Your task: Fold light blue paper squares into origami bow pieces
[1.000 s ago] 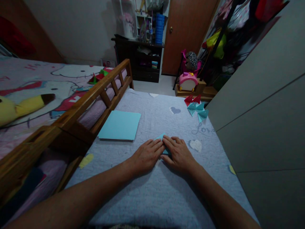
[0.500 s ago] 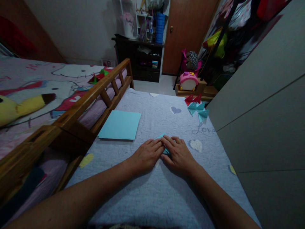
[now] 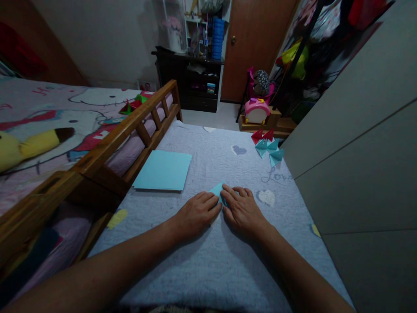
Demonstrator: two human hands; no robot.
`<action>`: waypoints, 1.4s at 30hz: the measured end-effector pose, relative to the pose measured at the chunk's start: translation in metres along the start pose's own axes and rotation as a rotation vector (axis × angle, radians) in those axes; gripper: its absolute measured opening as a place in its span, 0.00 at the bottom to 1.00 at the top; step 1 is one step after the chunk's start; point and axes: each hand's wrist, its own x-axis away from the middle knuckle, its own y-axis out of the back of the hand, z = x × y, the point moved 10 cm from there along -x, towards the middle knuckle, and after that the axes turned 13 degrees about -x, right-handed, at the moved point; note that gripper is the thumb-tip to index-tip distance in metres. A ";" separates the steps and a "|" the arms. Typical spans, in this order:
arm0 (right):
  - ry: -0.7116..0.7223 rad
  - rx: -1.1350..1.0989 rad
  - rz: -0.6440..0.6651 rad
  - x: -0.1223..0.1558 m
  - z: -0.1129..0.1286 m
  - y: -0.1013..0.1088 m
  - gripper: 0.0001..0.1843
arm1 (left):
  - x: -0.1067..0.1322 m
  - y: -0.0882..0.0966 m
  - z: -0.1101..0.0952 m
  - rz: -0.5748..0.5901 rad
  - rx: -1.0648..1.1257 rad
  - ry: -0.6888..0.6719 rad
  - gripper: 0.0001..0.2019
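Note:
A small piece of folded light-blue paper (image 3: 217, 189) lies on the bedspread, mostly covered by my hands. My left hand (image 3: 198, 214) holds its left side, fingers together and curled down onto it. On the right side my right hand (image 3: 243, 212) grips the paper, its fingertips pressing on the surface and the thumb tucked near the lower edge. A pointed corner shows beyond the fingertips. To the left rests a stack of square light-blue paper sheets (image 3: 163, 170). Folded blue paper shapes (image 3: 269, 148) and red folded paper shapes (image 3: 262, 135) stand at the far right.
A wooden bed rail (image 3: 130, 130) runs along the left side, with a second bed and a yellow plush toy (image 3: 35, 143) beyond it. A pale cabinet (image 3: 365, 174) borders the right edge. Past the far edge are a dark shelf unit (image 3: 195, 82) and a pink toy (image 3: 256, 111).
My left hand has shifted slightly left and down, away from the right fingertips. More of the folded paper's upper left part now shows.

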 end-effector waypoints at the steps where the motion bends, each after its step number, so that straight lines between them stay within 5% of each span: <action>1: -0.004 0.003 0.003 0.000 0.000 -0.001 0.21 | 0.001 0.001 0.000 0.011 -0.009 -0.003 0.08; 7: -0.027 0.020 0.011 -0.001 -0.002 -0.002 0.20 | 0.011 0.008 0.001 0.040 -0.119 0.001 0.05; 18: -0.038 0.001 0.018 0.000 -0.003 -0.002 0.20 | 0.035 0.018 0.014 0.146 -0.312 0.310 0.07; 28: -0.033 0.009 0.011 0.000 -0.002 -0.001 0.21 | 0.046 0.028 0.037 0.236 -0.296 0.431 0.13; 32: -0.033 0.012 0.009 0.000 -0.001 -0.002 0.21 | 0.027 0.039 0.024 0.104 -0.220 0.339 0.08; 36: -0.043 0.009 0.000 -0.001 0.000 0.000 0.20 | 0.016 0.019 -0.001 0.058 -0.126 0.124 0.07; 42: -0.122 0.017 -0.023 -0.009 0.008 0.003 0.17 | 0.022 0.003 -0.001 0.049 -0.045 0.113 0.08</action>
